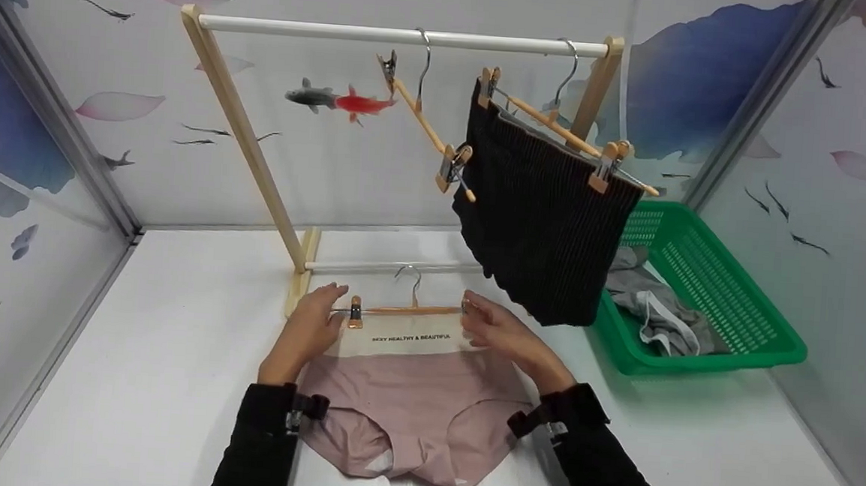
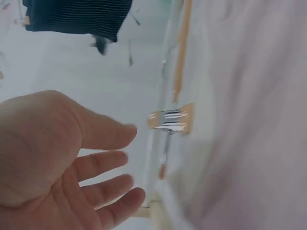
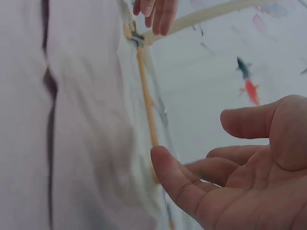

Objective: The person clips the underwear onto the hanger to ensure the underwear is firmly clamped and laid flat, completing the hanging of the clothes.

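In the head view I see the briefs flat on the table, waistband along the hanger, whose long axis runs left to right between left hand and right hand; in the left wrist view the left fingers spread, just apart from a clip; in the right wrist view I judge the right hand nearer, loosely spread, fingertip overlapping the hanger; contact I cannot tell.
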The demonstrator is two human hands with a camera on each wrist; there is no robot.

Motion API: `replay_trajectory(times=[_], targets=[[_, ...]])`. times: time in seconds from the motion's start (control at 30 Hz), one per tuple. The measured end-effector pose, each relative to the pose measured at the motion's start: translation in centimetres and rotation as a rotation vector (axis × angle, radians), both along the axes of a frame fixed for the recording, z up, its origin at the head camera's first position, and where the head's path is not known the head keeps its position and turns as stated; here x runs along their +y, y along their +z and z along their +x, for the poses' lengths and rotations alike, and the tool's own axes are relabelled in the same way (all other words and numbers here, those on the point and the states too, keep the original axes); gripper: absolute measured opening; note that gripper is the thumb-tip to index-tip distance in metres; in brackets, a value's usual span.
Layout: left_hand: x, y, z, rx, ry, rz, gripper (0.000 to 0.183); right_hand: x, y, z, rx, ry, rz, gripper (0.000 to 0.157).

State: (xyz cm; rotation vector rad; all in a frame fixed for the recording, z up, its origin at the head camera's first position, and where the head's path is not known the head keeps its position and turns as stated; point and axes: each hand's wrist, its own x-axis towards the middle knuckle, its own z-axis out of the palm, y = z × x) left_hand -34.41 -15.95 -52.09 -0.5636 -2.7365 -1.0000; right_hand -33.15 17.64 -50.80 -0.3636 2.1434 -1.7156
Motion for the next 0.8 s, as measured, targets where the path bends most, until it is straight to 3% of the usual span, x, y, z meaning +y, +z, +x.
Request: replay_trajectory(times=[0.13,0.3,0.5,0.7,0.8], targets=[[-0.4,1.3,1.0,0.047,-0.009,-0.006,0.034,-1.3,1.3,0.9,0.090,0.087,0.049,0.063],[-0.9,1.5,1.9,-0.047,0.044,-0.042,0.033,-4.2,2.2,0.8,0.189,0.151,0.145,0.050],[-1.3,0.8,1.5,-0.169,0.103,-0.085,0.032,-9.4,2.4,-2.0,0.275,0.204,0.264,0.045],[-1.6,0.3,1.5,-0.225,0.110,-0.100,0.037,-14.1,1.2,-4.6,0.317,0.157,0.407,0.041],[-1.8,0.1,1.5,-0.214,0.102,-0.097,0.038,-15.4,0.5,-5.3,0.357,0.108,0.460,0.040]])
